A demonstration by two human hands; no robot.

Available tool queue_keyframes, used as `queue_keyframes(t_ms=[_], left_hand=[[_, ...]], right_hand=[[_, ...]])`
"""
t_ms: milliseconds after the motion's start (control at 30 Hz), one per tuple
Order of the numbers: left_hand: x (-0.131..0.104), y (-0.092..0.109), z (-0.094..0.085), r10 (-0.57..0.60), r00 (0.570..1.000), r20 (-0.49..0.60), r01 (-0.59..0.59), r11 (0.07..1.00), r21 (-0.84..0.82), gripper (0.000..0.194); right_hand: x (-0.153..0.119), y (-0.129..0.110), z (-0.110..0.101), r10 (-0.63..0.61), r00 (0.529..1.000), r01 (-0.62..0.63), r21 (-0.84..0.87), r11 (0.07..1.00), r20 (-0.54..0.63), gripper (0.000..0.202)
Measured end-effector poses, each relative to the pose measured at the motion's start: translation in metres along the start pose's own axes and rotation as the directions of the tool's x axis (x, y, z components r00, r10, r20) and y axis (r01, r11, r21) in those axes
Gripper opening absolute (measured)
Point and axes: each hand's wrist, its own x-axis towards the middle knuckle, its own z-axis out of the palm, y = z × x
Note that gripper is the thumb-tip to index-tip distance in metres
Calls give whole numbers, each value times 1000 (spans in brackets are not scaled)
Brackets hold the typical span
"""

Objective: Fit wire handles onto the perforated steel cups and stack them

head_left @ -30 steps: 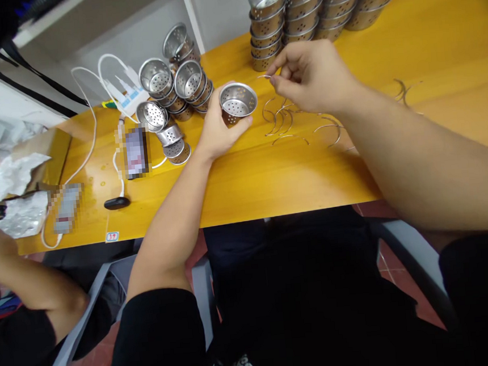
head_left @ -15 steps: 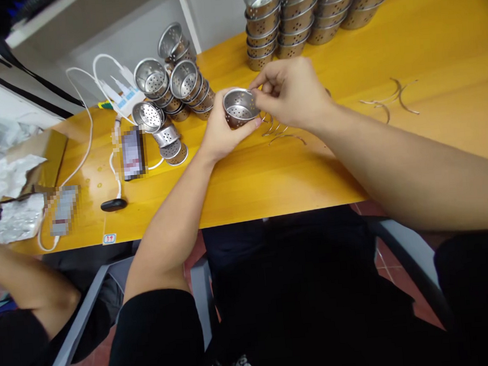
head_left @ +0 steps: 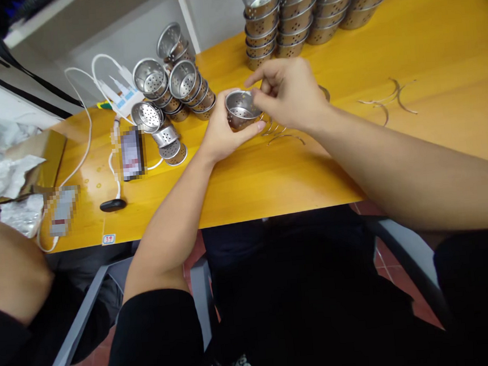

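Note:
My left hand [head_left: 221, 132] is wrapped round a small perforated metal cup [head_left: 241, 109] above the table, its open mouth tilted up towards me. At the cup's right rim is my right hand [head_left: 290, 90], with the thumb at the rim, the index finger stretched above it and the other fingers curled. Whatever may be between those right fingers is too small or hidden to make out. Below the hands, several thin curved metal wires [head_left: 286, 138] lie on the table, partly covered by the right hand and wrist.
Stacked perforated cups stand at the back right [head_left: 262, 22] and left of my hands [head_left: 186, 82]. More curved wires [head_left: 390, 99] lie to the right on the yellow table [head_left: 253, 188]. Farther left are a power strip [head_left: 129, 99], a phone [head_left: 131, 153], cables and another person's arm [head_left: 12, 266].
My right index finger has lifted away from the cup's rim, where it was pinched towards the thumb. The cup has barely shifted. At left, the other person's arm has moved.

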Motion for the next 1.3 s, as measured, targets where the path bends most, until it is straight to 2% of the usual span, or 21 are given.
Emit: queue_keyframes(t_ms=[67,133,200,300,433,567,833,1033,1167,1300], left_hand=[[0,1,-2,-13,1000,16,14,1000,-20,90],[-1,2,-5,-31,999,31,33,998,-46,84],[-1,3,-6,-44,998,38,47,997,-68,81],[-2,2,-7,-42,998,45,45,996,-79,82],[-2,-3,-6,-5,998,69,8,999,-31,90],[-1,-7,-4,-6,997,79,5,1000,20,87],[-3,-6,-4,10,997,70,-12,1000,26,85],[-2,-6,-5,-8,996,86,6,1000,23,89],[-1,-7,-6,-29,998,64,28,999,22,90],[-1,-12,-9,-56,998,25,55,998,28,90]], right_hand=[[0,-1,-2,-42,999,37,174,984,27,33],[-1,-5,-7,-60,989,19,294,956,132,34],[-2,-7,-14,-65,970,-23,358,933,234,40],[-1,-5,-18,-60,954,-66,401,913,293,53],[1,4,-14,-3,960,-117,411,904,280,56],[2,8,-9,0,969,-102,398,912,248,52],[1,3,-7,-2,967,-106,407,907,255,49],[-1,-2,-7,35,959,-136,345,929,282,54],[-3,-3,-8,76,980,-121,248,961,183,49],[-3,1,-10,15,997,-25,128,991,76,35]])
